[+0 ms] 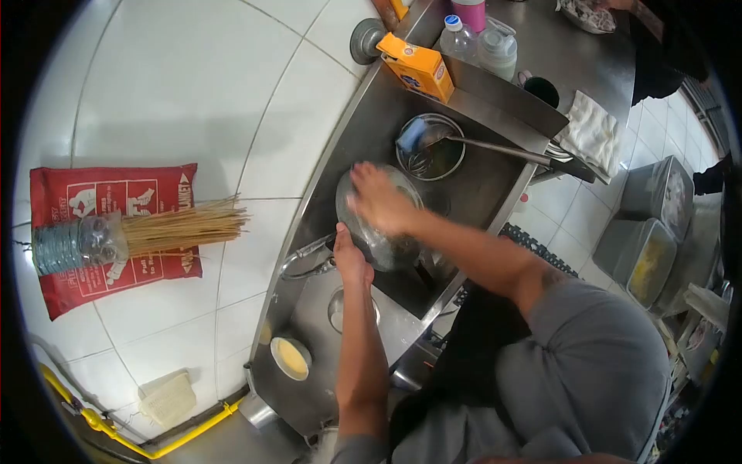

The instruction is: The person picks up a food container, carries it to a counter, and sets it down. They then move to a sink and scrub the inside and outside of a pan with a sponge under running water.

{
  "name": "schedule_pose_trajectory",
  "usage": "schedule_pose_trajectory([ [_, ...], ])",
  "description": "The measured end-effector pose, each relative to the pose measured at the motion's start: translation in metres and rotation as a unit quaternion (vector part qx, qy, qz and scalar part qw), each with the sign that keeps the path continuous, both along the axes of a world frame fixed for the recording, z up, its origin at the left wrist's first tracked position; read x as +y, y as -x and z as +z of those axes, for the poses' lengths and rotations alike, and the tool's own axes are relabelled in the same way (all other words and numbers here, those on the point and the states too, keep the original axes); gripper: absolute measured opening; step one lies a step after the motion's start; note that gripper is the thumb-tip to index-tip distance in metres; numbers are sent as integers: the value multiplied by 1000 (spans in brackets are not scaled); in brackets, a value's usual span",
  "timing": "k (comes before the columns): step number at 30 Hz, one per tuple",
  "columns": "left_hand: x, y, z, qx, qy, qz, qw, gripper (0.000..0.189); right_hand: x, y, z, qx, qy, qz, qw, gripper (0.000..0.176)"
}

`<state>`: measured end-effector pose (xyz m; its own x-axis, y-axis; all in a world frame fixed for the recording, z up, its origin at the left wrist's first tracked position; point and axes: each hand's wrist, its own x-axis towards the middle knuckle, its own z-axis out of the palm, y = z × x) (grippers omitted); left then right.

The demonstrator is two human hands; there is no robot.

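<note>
Over the steel sink (495, 182), a round, shiny, see-through-looking dish (352, 182) is tilted between my hands. My left hand (354, 259) grips its near rim, thumb up along the edge. Laid across its face is my right hand (382, 197), fingers stretched out and slightly blurred. Just beyond, a round metal vessel (461, 162) in the sink holds a whisk (418, 162) and a blue cloth or sponge (412, 135). A long-handled utensil (502, 148) rests across that vessel and the sink edge. Beside my left hand is the metal faucet (309, 261).
An orange box (417, 68) stands on the sink's far ledge, with bottles (457, 39) and a dark mug (539, 90) behind it. A white bowl with yellow contents (291, 358) sits nearer me. Skewers (185, 226) hang in a wall container. Another person's arm (648, 17) shows at upper right.
</note>
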<state>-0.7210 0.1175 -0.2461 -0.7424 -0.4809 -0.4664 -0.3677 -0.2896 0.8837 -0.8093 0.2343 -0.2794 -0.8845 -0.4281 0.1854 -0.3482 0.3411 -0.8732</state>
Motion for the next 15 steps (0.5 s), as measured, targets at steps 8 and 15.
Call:
schedule_pose_trajectory([
  [8,-4,7,-13,28,-19,-2,999,51,21,-74,-6,28,-18,-7,999,82],
  [15,8,7,-5,50,-13,0,999,51,16,-40,-20,-18,28,-59,998,90],
])
